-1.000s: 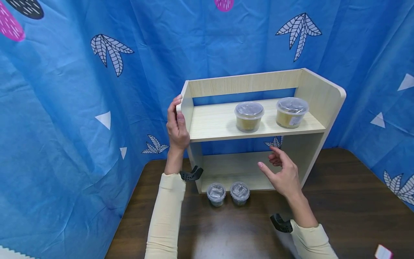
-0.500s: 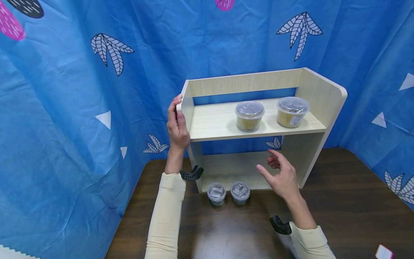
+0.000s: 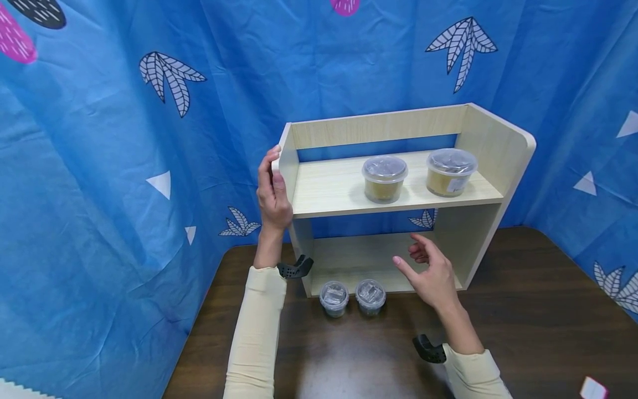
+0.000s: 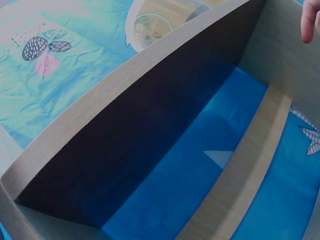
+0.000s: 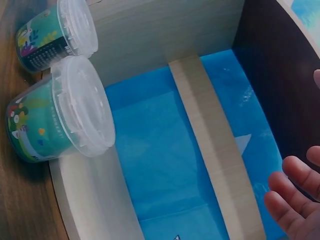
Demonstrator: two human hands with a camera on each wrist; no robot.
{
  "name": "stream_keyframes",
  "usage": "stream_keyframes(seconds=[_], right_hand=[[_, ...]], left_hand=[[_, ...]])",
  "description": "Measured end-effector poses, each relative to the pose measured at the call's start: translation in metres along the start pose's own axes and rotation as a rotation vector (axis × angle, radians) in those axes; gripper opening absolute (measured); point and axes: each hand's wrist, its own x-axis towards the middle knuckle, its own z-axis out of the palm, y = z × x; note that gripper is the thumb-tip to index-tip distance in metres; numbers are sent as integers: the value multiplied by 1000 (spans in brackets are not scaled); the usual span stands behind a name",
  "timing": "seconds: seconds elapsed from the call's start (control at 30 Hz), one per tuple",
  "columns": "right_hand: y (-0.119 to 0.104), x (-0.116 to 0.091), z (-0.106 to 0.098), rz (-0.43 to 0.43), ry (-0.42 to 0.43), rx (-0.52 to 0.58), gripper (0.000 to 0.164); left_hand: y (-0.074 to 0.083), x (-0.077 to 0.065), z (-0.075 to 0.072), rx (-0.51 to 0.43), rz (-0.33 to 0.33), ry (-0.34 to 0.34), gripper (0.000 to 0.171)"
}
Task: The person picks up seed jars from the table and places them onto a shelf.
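Observation:
My left hand (image 3: 274,202) grips the left side panel of a pale two-tier wooden shelf (image 3: 326,191), fingers along its outer face and thumb at the front edge. In front of the lower tier, my right hand (image 3: 431,274) hovers with thumb and index finger spread, holding nothing. On the upper tier stand two lidded clear plastic tubs, one nearer the middle (image 3: 385,180) and one towards the right (image 3: 451,173). Two smaller lidded tubs, a left one (image 3: 334,299) and a right one (image 3: 370,298), stand on the table against the shelf's front. Their colourful printed sides show in the right wrist view.
The dark wooden table (image 3: 359,349) reaches beyond both ends of the shelf. A blue patterned curtain (image 3: 239,66) hangs behind and to both sides. Near the lower right corner lies a small white and pink object (image 3: 592,388). The lower tier's rear slat (image 5: 215,135) crosses the right wrist view.
My right hand has drifted slightly down and to the left in front of the lower tier. The left hand, shelf and tubs stay in place.

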Motion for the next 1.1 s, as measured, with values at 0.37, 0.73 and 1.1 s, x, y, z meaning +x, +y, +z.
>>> stream_keyframes(seconds=[0.37,0.73,1.1], right_hand=[[5,-7,10,56,-61,-13,59],[12,-13,18,42,-68,21,56],[17,-17,23,44,-70,27,56]], left_hand=[[0,0,0,-3,-4,0,32],[0,0,1,4,-16,4,29],[0,0,1,2,-4,9,33]])
